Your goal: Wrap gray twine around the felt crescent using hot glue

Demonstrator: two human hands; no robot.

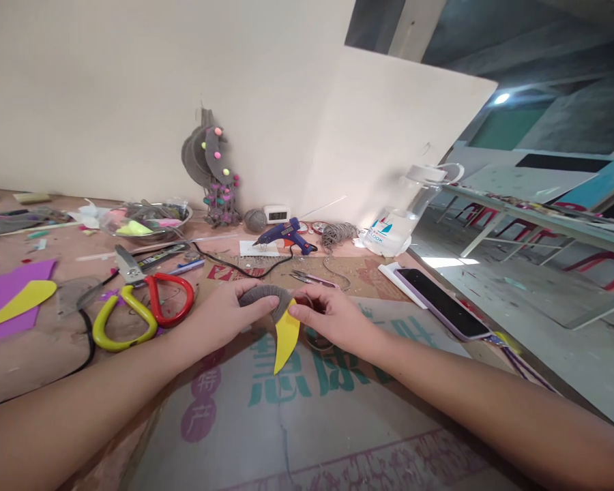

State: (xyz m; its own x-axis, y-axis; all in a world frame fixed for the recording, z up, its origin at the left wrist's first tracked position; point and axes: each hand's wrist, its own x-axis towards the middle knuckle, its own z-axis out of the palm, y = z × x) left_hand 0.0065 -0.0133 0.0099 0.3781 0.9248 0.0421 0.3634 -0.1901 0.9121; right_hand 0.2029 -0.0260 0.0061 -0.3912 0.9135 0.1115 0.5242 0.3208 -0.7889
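A curved piece [287, 341] hangs between my hands above the printed plastic sheet, its upper part wound with grey yarn and its pointed lower end bare yellow. My left hand [235, 310] is closed on the grey wound part, thumb on top. My right hand [330, 314] pinches the piece where the grey winding meets the yellow, its other fingers curled behind. A strand of grey yarn [285, 436] trails down over the sheet [225, 457] below the yellow tip.
Red-and-yellow-handled scissors [174, 300] lie left, near purple sheet [28, 320]. A blue glue gun [281, 234], small scissors [312, 279] and yarn [340, 234] lie ahead. A phone [443, 303] and water bottle [402, 211] stand right. A bowl [181, 221] sits back left.
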